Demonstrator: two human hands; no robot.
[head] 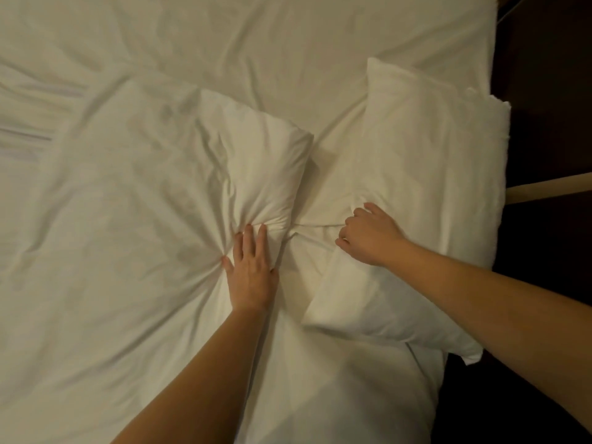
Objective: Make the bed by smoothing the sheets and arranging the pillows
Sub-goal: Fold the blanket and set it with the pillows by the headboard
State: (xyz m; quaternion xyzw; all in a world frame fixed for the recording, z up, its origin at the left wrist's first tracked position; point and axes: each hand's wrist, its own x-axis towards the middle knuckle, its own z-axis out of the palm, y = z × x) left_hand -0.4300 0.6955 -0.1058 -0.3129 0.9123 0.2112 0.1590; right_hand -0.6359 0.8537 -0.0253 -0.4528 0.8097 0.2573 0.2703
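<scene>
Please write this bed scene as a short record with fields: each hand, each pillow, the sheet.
left hand: flat, pressing the left plump white fabric pillow
right hand: fingers curled on the edge of the right plump white fabric pillow
wrinkled white bed sheet: creased, not yet smooth
pillows: apart, a gap between them

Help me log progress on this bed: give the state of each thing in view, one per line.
Left pillow: lying flat, its near corner bunched.
Right pillow: lying flat at the bed's right edge, dented at its left side.
Sheet: spread out, creased, not yet smooth.
Left hand: fingers extended, pressing on the left pillow's bunched fabric.
Right hand: fingers curled, gripping the right pillow's edge.
</scene>
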